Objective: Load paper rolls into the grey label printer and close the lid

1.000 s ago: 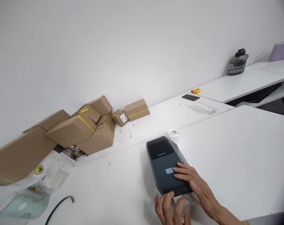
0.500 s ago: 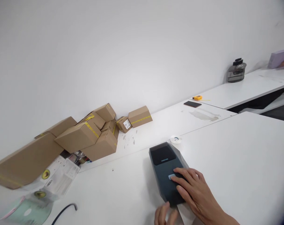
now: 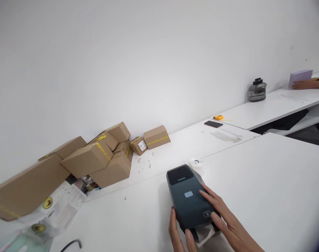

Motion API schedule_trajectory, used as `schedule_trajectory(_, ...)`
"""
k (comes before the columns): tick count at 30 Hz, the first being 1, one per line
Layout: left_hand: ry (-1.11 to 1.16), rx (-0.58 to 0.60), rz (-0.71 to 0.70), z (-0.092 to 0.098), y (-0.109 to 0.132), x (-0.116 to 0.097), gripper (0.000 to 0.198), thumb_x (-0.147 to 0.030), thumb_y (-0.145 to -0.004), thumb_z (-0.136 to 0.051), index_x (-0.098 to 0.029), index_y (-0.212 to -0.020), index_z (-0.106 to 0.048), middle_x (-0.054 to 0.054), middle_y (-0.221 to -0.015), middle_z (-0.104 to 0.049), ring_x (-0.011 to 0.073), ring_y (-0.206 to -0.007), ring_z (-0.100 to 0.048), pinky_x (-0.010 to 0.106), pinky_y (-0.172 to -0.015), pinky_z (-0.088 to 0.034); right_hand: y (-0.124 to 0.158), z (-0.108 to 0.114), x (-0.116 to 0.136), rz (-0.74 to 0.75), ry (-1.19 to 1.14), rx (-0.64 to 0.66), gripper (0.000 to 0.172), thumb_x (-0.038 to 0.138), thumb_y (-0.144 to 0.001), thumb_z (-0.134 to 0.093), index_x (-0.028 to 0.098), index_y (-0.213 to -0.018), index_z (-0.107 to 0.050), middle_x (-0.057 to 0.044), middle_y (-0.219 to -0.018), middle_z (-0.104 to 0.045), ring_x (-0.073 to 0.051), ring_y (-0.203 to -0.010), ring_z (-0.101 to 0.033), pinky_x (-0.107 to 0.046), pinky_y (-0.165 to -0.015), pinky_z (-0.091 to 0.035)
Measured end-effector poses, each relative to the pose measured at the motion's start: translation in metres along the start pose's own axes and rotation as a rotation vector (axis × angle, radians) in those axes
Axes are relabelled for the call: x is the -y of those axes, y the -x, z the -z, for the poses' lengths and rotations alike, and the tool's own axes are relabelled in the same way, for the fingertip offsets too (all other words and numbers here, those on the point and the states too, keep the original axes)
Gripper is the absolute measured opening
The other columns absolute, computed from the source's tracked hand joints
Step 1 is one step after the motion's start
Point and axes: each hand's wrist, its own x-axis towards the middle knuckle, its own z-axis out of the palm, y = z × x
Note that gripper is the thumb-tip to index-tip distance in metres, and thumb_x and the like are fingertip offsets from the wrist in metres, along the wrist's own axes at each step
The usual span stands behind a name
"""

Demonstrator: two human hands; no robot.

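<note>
A dark blue-grey label printer (image 3: pixel 183 210) sits on the white table, with a pale button on its top and a round icon near its front end. A whitish label strip (image 3: pixel 204 233) sticks out of its front slot. My left hand (image 3: pixel 179 234) grips the printer's left front corner, fingers along the side and thumb at the front edge. On the opposite side, my right hand (image 3: pixel 225 220) holds the right edge, fingertips on the top and thumb beside the icon. A roll of white tape or labels (image 3: pixel 196 162) lies just behind the printer.
Cardboard boxes (image 3: pixel 88 157) are piled against the wall at left, with plastic-wrapped packages (image 3: pixel 62 206) before them. A black cable (image 3: pixel 72 243) lies at lower left. Farther right are a phone (image 3: pixel 213 124), tape measure (image 3: pixel 218 117), dark jug (image 3: pixel 257 91) and another person's hand (image 3: pixel 303 84) by a lilac box (image 3: pixel 301 75).
My right hand has slid off the pale button to the printer's right edge. My left hand has come up onto the left side. The label strip now shows. Another person's hand has appeared.
</note>
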Motion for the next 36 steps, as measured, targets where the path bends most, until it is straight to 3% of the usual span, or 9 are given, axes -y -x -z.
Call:
schedule_trajectory(5,0.118,0.067,0.069,0.013,-0.037,-0.042,0.050,-0.042,-0.099,-0.034,-0.018,-0.140,-0.048,0.010,-0.148,-0.048,0.0221,-0.138,-0.044,0.028,-0.108,-0.042,-0.032,0.004,0.010,0.031,-0.042,-0.020,0.051,0.038,-0.101,-0.036,0.035,-0.152,-0.031,-0.004,-0.160,-0.032,-0.027,-0.142,-0.037,-0.045,-0.108,-0.047)
schedule_trajectory(9,0.302,0.089,0.212,0.009,-0.084,-0.062,0.054,-0.048,-0.098,-0.036,-0.018,-0.142,-0.044,0.011,-0.146,-0.050,0.0206,-0.135,-0.047,0.029,-0.108,-0.041,-0.087,0.005,0.019,0.172,-0.005,-0.070,0.051,0.036,-0.101,-0.036,0.033,-0.151,-0.030,-0.005,-0.158,-0.035,-0.026,-0.145,-0.033,-0.050,-0.116,-0.034)
schedule_trajectory(11,0.287,0.122,0.254,0.001,-0.106,-0.060,0.052,-0.047,-0.096,-0.041,-0.018,-0.138,-0.047,0.012,-0.144,-0.052,0.0211,-0.133,-0.049,0.031,-0.108,-0.041,-0.119,0.003,0.021,0.197,-0.037,-0.103,0.049,0.037,-0.100,-0.036,0.030,-0.149,-0.034,-0.007,-0.154,-0.040,-0.025,-0.142,-0.037,-0.047,-0.114,-0.035)
schedule_trajectory(15,0.081,0.342,0.260,-0.022,-0.133,-0.043,0.046,-0.042,-0.091,-0.050,-0.019,-0.131,-0.053,0.012,-0.138,-0.055,0.0242,-0.131,-0.048,0.037,-0.108,-0.039,-0.178,-0.003,0.024,0.148,-0.055,-0.129,0.046,0.042,-0.100,-0.036,0.027,-0.143,-0.041,-0.007,-0.139,-0.054,-0.023,-0.129,-0.051,-0.043,-0.108,-0.041)
schedule_trajectory(18,-0.024,0.436,0.228,-0.036,-0.137,-0.030,0.050,-0.040,-0.088,-0.053,-0.016,-0.132,-0.053,0.015,-0.135,-0.054,0.0260,-0.131,-0.047,0.039,-0.109,-0.038,-0.212,-0.008,0.020,0.041,-0.028,-0.115,0.048,0.049,-0.099,-0.034,0.027,-0.141,-0.044,-0.007,-0.132,-0.060,-0.026,-0.121,-0.057,-0.047,-0.103,-0.044)
schedule_trajectory(25,-0.042,0.451,0.167,-0.044,-0.131,-0.019,0.046,-0.030,-0.090,-0.048,-0.014,-0.134,-0.052,0.015,-0.137,-0.052,0.0231,-0.131,-0.045,0.037,-0.111,-0.034,-0.270,-0.019,0.000,-0.066,-0.004,-0.051,0.055,0.056,-0.098,-0.031,0.021,-0.135,-0.053,-0.013,-0.127,-0.066,-0.032,-0.114,-0.062,-0.050,-0.096,-0.048)
schedule_trajectory(29,-0.038,0.462,0.145,-0.042,-0.130,-0.018,0.046,-0.031,-0.091,-0.047,-0.015,-0.134,-0.052,0.014,-0.138,-0.052,0.0225,-0.132,-0.044,0.036,-0.111,-0.035,-0.270,-0.016,0.004,-0.015,0.040,-0.077,0.055,0.054,-0.098,-0.032,0.019,-0.136,-0.050,-0.015,-0.130,-0.063,-0.032,-0.118,-0.059,-0.049,-0.097,-0.047)
schedule_trajectory(33,-0.032,0.454,0.152,-0.043,-0.130,-0.016,0.049,-0.034,-0.092,-0.046,-0.014,-0.137,-0.050,0.016,-0.139,-0.051,0.0249,-0.133,-0.044,0.039,-0.111,-0.035,-0.224,-0.004,0.013,0.111,0.111,-0.149,0.046,0.044,-0.100,-0.032,0.020,-0.137,-0.044,-0.015,-0.137,-0.055,-0.028,-0.129,-0.048,-0.047,-0.106,-0.038)
schedule_trajectory(36,-0.019,0.446,0.125,-0.045,-0.130,-0.013,0.051,-0.036,-0.092,-0.047,-0.015,-0.138,-0.048,0.016,-0.141,-0.051,0.0257,-0.134,-0.043,0.040,-0.111,-0.035,-0.179,0.000,0.009,0.220,0.196,0.073,0.033,0.032,-0.100,-0.032,0.022,-0.106,-0.063,-0.008,-0.105,-0.070,-0.022,-0.099,-0.065,-0.037,-0.088,-0.049)
